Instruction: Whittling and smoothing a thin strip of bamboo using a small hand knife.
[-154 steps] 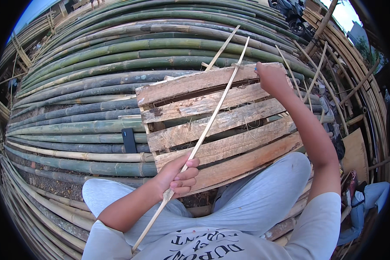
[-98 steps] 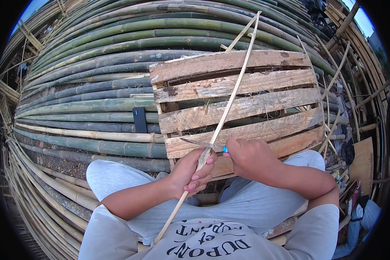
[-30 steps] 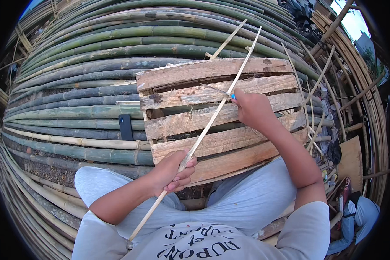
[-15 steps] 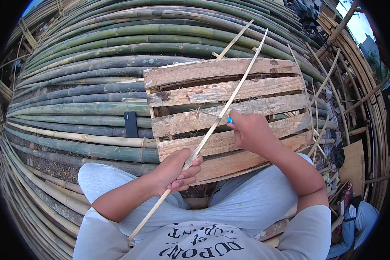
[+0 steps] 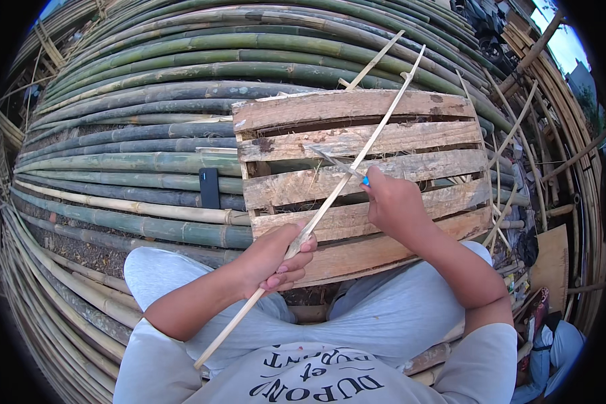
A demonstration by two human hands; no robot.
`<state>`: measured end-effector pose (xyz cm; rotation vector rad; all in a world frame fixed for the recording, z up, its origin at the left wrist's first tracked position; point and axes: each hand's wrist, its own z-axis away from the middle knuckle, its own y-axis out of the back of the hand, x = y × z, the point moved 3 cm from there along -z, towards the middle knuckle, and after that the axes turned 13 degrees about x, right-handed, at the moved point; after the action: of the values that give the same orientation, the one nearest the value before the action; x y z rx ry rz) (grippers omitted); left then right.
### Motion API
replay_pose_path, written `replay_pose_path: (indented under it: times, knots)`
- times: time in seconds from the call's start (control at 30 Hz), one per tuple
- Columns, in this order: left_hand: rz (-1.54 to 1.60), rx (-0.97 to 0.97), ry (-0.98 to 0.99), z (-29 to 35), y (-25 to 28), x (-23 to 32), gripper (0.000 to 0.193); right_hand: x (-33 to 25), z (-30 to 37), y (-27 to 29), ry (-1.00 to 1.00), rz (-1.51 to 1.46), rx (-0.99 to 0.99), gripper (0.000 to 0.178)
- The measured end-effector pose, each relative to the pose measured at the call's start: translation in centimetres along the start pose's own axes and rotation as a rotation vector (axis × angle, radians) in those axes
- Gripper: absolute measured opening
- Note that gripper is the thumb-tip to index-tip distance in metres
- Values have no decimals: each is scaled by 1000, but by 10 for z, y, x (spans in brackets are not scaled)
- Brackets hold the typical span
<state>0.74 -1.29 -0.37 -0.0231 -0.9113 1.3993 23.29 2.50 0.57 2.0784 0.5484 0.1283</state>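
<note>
A long, pale bamboo strip (image 5: 377,130) slants from my lap up across the wooden slatted crate (image 5: 296,192), its far tip beyond the crate's back edge. My left hand (image 5: 283,259) is closed round the strip's lower part, just in front of the crate. My right hand (image 5: 395,202) grips a knife (image 5: 332,160) by its blue handle, which mostly hides in the fist. The blade points up and to the left, crossing the strip near its middle. Whether the edge touches the strip I cannot make out for sure.
Rows of green bamboo poles (image 5: 182,57) lie behind and to the left. A dark phone (image 5: 209,188) rests on poles left of the crate. Thin strips (image 5: 512,124) lean at the right. Another person's clothed leg (image 5: 564,350) shows at lower right.
The knife blade has tilted more steeply upward, with my right hand slightly lower along the strip. My left hand keeps its hold. The whole view has shifted a little.
</note>
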Motion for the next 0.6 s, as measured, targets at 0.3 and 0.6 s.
replay_pose_path:
  times: [0.3,0.6]
  knots:
    - [-28,54,-15,0,-1,-1,37,-26,3,17,22,-83,-160,20]
    - [-26,51,-63,3,-3,1,38,48,-27,12,-100,197,-15,15]
